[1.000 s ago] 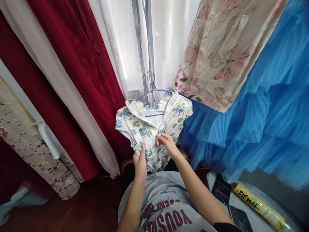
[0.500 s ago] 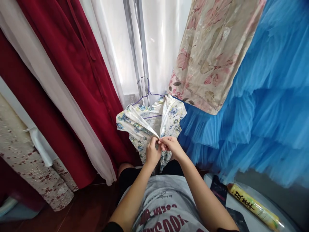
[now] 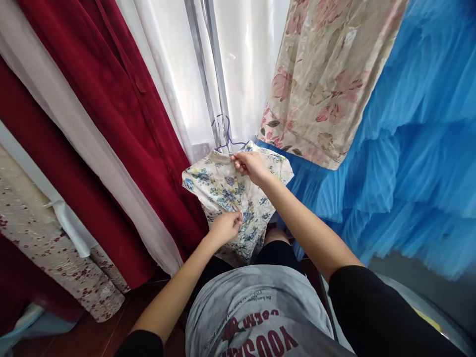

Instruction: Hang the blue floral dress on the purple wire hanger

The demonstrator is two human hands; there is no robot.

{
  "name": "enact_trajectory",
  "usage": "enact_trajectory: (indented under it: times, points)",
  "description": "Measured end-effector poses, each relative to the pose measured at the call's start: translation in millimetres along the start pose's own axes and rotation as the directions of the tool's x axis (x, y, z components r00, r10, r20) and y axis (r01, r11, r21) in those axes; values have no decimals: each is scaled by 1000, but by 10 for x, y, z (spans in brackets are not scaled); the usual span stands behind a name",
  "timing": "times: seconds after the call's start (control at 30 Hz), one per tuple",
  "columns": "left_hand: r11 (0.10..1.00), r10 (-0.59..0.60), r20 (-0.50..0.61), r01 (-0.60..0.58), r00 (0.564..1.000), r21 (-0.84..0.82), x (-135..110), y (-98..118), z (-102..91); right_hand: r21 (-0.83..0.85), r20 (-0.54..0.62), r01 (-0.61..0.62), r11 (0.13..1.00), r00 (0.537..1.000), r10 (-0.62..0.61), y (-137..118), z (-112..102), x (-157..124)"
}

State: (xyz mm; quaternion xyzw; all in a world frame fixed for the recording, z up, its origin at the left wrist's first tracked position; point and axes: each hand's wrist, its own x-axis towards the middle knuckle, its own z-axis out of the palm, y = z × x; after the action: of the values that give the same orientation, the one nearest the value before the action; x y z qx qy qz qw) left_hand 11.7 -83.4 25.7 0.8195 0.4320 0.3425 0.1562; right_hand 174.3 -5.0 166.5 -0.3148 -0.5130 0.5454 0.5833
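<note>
Right hand (image 3: 250, 165) is pinching the neckline of one floral top (image 3: 223, 181), and the left hand (image 3: 225, 228) is pinching its front, closer to the body. So two hands, one top, spread out right under them. One purple hanger (image 3: 229, 135) is poking out just beyond the right hand. Half a second ago both hands were meeting mid-front; now they're sitting apart and the neckline's covering the hanger's lower bar.

Bright light thru white cloth (image 3: 249, 64), dim flr (image 3: 137, 303), edges stretchy
</note>
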Motion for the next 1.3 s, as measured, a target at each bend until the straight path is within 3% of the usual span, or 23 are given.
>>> enact_trajectory:
  times: [0.07, 0.13, 0.17, 0.23, 0.33, 0.4, 0.47, 0.57, 0.63, 0.67, 0.73, 0.8, 0.87, 0.93, 1.03, 1.1, 1.2, 1.23, 1.3]
  points:
    - [998, 24, -147, -33, 989, -60, 249, 25, -240, -50, 35, 39, 998, 999, -37, 16, -10, -80]
    - [994, 85, -351, -102, 933, -31, 551, 123, -509, -89, 55, 72, 993, 996, -68, 28, -31, -154]
    - [987, 154, -387, -161, 909, 13, 701, 190, -630, -103, 65, 90, 991, 994, -84, 29, -44, -177]
    - [958, 285, -356, -261, 890, 117, 961, 329, -807, -135, 85, 132, 982, 989, -121, 26, -72, -191]
    - [917, 382, -286, -322, 879, 234, 1200, 491, -896, -245, 74, 216, 945, 976, -204, 70, -109, -150]
    - [911, 394, -351, -309, 850, 274, 1270, 535, -913, -358, 23, 255, 898, 964, -264, 177, -122, -122]
    - [929, 363, -501, -268, 785, 253, 1301, 494, -986, -433, -31, 239, 869, 960, -280, 353, -122, -133]
    - [980, 185, -732, -181, 655, 85, 1306, 218, -1242, -424, -72, 184, 887, 969, -236, 668, -89, -249]
    - [980, -56, -815, -124, 576, -155, 1273, -87, -1424, -378, -83, 163, 911, 974, -209, 852, -27, -369]
    - [933, -243, -818, -105, 521, -345, 1239, -252, -1480, -350, -86, 151, 925, 978, -192, 928, 19, -431]
    - [696, -621, -666, -100, 413, -711, 1130, -552, -1470, -284, -86, 123, 951, 984, -154, 1048, 131, -541]
    - [509, -782, -497, -74, 377, -857, 970, -757, -1272, -207, -100, 94, 974, 988, -117, 1135, 226, -623]
    - [431, -823, -405, -26, 399, -902, 781, -847, -912, -118, -168, 69, 991, 982, -89, 1201, 237, -679]
    - [369, -841, -330, 8, 430, -929, 596, -838, -464, -27, -300, 64, 998, 951, -70, 1251, 116, -722]
    - [321, -825, -273, 13, 495, -947, 402, -683, 166, 57, -531, 111, 992, 845, -64, 1287, -278, -794]
    - [319, -788, -279, -23, 548, -947, 353, -495, 437, 60, -636, 153, 986, 768, -80, 1270, -565, -848]
    - [364, -687, -339, -99, 643, -926, 359, -119, 536, 16, -693, 189, 982, 710, -126, 1187, -804, -915]
    - [420, -615, -385, -128, 688, -899, 365, 17, 498, -6, -673, 184, 983, 726, -140, 1153, -808, -931]
    - [563, -421, -479, -192, 770, -804, 368, 270, 363, -66, -498, 113, 991, 857, -131, 1089, -713, -962]
